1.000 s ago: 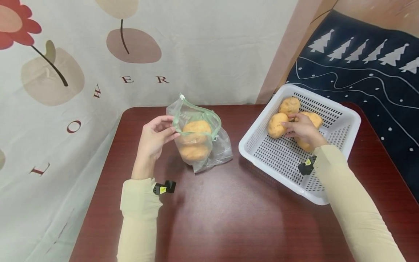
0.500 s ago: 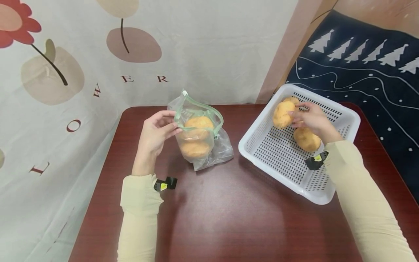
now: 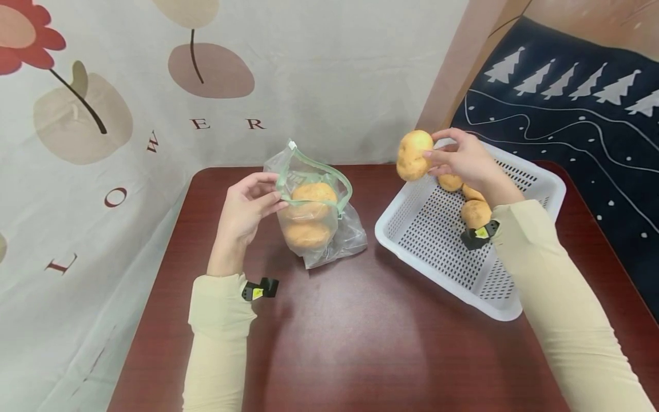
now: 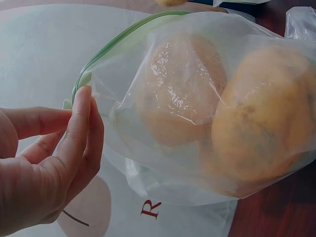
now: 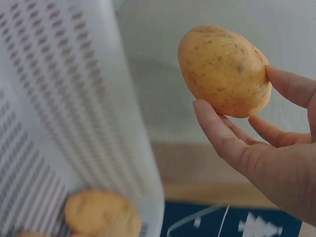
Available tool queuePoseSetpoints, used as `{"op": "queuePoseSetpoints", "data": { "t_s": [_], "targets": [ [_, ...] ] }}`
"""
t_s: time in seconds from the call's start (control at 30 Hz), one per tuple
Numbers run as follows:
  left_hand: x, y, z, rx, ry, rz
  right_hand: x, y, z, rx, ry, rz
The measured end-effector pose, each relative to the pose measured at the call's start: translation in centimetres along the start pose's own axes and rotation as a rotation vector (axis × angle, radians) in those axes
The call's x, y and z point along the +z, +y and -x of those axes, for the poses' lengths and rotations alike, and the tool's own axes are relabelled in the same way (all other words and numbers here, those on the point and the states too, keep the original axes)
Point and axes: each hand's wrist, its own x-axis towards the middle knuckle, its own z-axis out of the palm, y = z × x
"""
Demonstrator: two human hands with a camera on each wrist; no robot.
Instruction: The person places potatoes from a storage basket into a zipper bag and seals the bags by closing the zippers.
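My left hand pinches the green-edged rim of a clear zip bag, whose mouth gapes open. Inside the bag lie potatoes, two of them showing through the plastic. In my right hand is another potato, gripped between thumb and fingertips and raised over the far left rim of the white basket. The right wrist view shows this potato up in the air, beyond the basket's wall. Several potatoes lie in the basket beneath my right hand and wrist, partly hidden by them.
The dark red table carries both bag and basket, the bag left of the basket. Behind stands a pale printed curtain. A dark blue cloth with white trees hangs at the right.
My right hand has lifted a potato out from among the others and moved it up and left to the basket's rim. My left hand and the bag have shifted only slightly.
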Motion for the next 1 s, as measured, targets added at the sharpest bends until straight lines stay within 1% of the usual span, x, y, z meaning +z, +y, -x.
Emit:
{"op": "queuePoseSetpoints", "data": {
  "t_s": [0.13, 0.23, 0.43, 0.57, 0.67, 0.83, 1.0],
  "targets": [
    [0.3, 0.2, 0.0, 0.000, -0.014, 0.011, 2.6, -0.9, -0.6, -0.026, -0.039, 0.004],
    [0.6, 0.3, 0.0, 0.009, -0.029, 0.006, 4.3, -1.2, -1.0, -0.041, -0.081, 0.009],
    [1.1, 0.5, -0.2, 0.026, -0.045, 0.013, 6.8, -1.0, -1.4, -0.054, -0.137, 0.040],
    [1.4, 0.7, -0.2, 0.028, -0.045, 0.026, 7.7, -0.8, -1.5, -0.049, -0.156, 0.049],
    [1.7, 0.7, -0.2, 0.027, -0.048, 0.034, 8.3, -0.8, -1.6, -0.049, -0.169, 0.030],
    [2.2, 0.8, -0.2, 0.028, -0.056, 0.051, 9.0, -1.0, -1.7, -0.043, -0.200, -0.061],
    [2.5, 0.7, -0.2, 0.035, -0.063, 0.046, 9.4, -1.4, -1.6, -0.022, -0.226, -0.144]
  ]
}}
